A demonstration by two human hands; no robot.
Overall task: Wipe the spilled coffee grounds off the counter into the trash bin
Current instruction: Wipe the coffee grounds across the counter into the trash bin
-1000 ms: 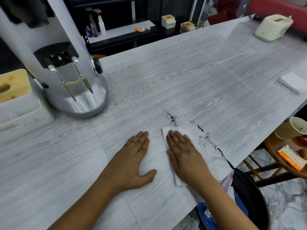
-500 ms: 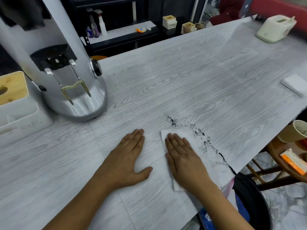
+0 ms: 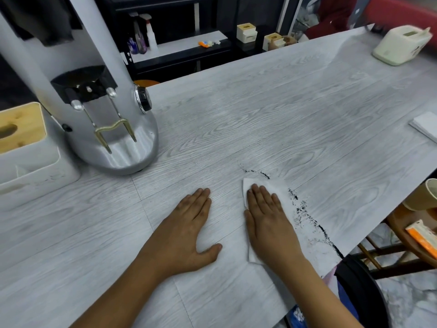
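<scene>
Head view: black coffee grounds [image 3: 305,216] streak beside white tissue [image 3: 281,189].

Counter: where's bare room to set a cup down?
Bare counter runs between the grinder and the cream box, also left of the left hand. Crowded: the right hand on the tissue, coffee grounds running to the bin.

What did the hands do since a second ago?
The right hand slid the white tissue a little toward the line of coffee grounds by the counter edge. The left hand stayed flat beside it. Nothing was picked up or let go.
</scene>
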